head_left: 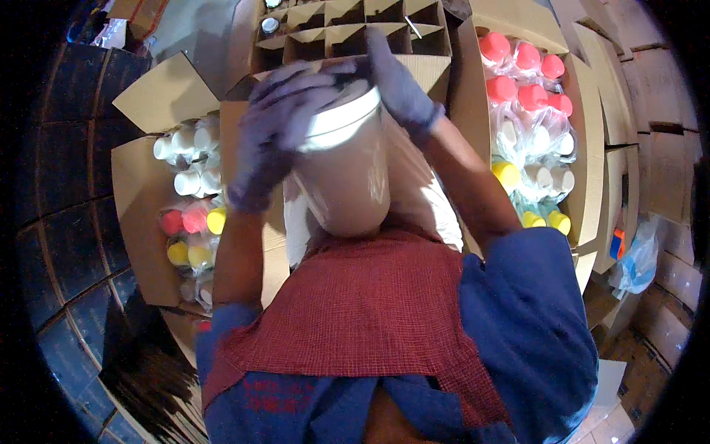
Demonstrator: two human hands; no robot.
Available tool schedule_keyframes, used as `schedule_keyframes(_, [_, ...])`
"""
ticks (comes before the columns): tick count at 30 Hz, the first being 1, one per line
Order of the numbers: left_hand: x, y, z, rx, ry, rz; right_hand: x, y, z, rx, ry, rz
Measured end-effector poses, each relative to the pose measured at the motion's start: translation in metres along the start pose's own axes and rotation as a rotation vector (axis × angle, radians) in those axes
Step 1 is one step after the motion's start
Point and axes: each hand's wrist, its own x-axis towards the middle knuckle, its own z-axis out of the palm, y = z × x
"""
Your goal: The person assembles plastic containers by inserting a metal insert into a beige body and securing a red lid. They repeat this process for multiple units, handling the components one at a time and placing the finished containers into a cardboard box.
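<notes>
A large clear plastic jar (pixel 346 181) with a wide white band (pixel 342 122) round its top leans in front of my body, its base by my red apron. My left hand (pixel 277 137), in a purple-grey glove, curls its fingers over the jar's top on the left side. On the other side, my right hand (pixel 403 89), gloved alike, lies against the white band with its fingers stretched out and pointing away from me. Whatever is inside the jar's mouth is hidden by my hands.
Beyond the jar stands a carton with cardboard dividers (pixel 325 33), holding a white-capped bottle (pixel 270 26). Open boxes at left (pixel 137 222) and right (pixel 588 148) hold bagged bottles with red, white and yellow caps. Stacked dark cartons (pixel 74 207) line the far left.
</notes>
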Motion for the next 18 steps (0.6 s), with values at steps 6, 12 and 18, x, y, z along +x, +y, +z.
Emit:
schedule_keyframes(6, [0.015, 0.008, -0.006, -0.026, -0.022, -0.058, 0.004, 0.003, -0.010, 0.246, -0.080, -0.041])
schedule_keyframes(12, [-0.007, -0.007, -0.022, -0.366, -0.166, -0.164, -0.020, -0.011, 0.012, -0.120, 0.047, 0.028])
schedule_keyframes(18, [0.031, 0.040, 0.002, 0.117, -0.050, 0.021, 0.008, -0.005, -0.002, 0.410, -0.042, 0.092])
